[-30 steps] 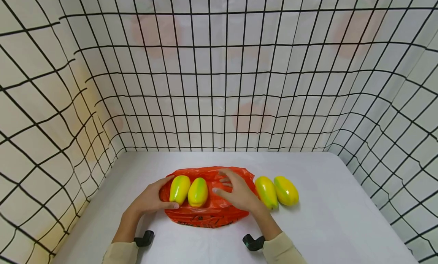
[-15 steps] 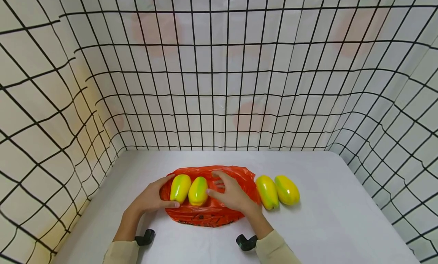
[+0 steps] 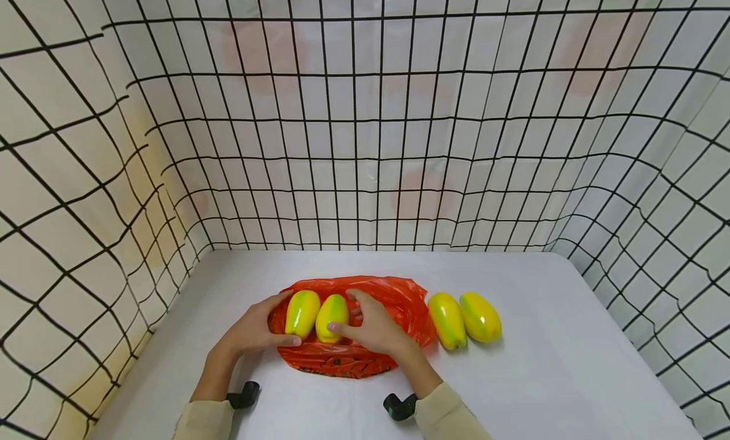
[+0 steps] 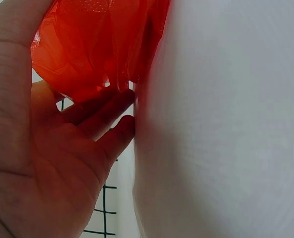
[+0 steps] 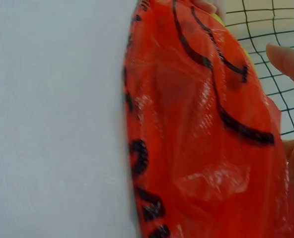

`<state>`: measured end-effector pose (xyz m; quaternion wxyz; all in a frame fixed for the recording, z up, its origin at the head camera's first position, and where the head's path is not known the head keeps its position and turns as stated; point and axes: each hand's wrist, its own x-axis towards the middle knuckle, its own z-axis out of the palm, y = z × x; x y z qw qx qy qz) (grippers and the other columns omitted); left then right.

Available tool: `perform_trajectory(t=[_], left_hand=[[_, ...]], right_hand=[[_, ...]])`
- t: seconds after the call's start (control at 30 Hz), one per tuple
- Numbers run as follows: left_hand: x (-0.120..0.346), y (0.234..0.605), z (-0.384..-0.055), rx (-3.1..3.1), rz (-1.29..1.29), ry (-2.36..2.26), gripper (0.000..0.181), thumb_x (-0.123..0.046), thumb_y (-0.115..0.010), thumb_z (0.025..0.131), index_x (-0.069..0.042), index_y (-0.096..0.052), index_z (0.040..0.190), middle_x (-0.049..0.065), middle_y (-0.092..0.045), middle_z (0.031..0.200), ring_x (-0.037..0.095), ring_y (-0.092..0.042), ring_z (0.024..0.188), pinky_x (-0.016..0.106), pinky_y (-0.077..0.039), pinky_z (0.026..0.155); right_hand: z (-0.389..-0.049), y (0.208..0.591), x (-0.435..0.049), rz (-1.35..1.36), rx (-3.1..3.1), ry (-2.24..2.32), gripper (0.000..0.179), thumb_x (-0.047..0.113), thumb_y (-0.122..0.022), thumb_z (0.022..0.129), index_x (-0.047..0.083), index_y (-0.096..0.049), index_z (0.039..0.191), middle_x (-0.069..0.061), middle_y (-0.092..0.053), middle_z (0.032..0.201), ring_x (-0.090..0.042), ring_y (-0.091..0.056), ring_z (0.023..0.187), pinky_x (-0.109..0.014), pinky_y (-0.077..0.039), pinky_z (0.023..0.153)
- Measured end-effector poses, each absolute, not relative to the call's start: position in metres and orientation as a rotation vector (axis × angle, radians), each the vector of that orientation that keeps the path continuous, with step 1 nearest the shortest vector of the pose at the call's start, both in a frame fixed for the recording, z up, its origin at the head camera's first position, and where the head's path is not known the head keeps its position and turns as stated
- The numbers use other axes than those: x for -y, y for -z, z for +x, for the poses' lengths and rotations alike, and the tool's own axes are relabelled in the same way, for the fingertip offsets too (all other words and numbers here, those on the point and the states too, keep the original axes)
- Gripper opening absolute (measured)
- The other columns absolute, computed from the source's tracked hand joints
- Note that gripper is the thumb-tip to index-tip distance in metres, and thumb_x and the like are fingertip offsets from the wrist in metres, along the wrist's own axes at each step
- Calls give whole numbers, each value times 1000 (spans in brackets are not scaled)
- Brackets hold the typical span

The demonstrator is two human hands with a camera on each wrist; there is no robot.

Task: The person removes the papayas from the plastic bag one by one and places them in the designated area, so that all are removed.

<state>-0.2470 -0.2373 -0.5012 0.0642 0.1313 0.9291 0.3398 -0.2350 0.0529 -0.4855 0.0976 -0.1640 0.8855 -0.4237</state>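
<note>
A red plastic bag [image 3: 399, 307] with black print lies spread on the white table. Two glossy, oval yellow-green fruits, a left one [image 3: 303, 313] and a right one [image 3: 332, 316], sit side by side on it. My left hand [image 3: 253, 329] holds the bag's left end, thumb along the front rim and fingers behind; the left wrist view shows red plastic between them. My right hand [image 3: 373, 326] is spread around the right fruit, its thumb [image 3: 340, 330] overlapping the fruit's lower right and its fingers near the upper right. In the right wrist view that hand is mostly hidden behind the bag.
Another pair of yellow-green fruits, one [image 3: 447, 321] leaning against the other [image 3: 481, 317], lies just right of the bag. Black grid netting [image 3: 365, 142] over pale walls stands behind and on both sides of the white table [image 3: 570, 364].
My right hand has moved left across the bag, from its right part to the nearer fruit. My left hand has stayed at the bag's left end.
</note>
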Motion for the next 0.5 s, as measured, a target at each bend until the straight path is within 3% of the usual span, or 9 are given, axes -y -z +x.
perform_trajectory(t=[0.2,0.5], left_hand=[[237,504,-249,-2811,406,-1026,105,-65,-81,59,-28,-38,147,-2,-48,145,23,-48,128,49,-53,95],[238,504,-248,-2815,424,-1023,102,-65,-80,60,-30,-39,147,-3,-49,144,22,-49,127,49,-53,95]], right_hand=[[-237,491,-47,-478,-2640,1231,104,73,-66,73,19,-27,152,0,-47,141,-17,-53,115,-39,-55,91],[-240,495,-38,-482,-2657,1187,104,74,-68,70,20,-29,150,4,-44,144,-17,-50,121,-46,-51,99]])
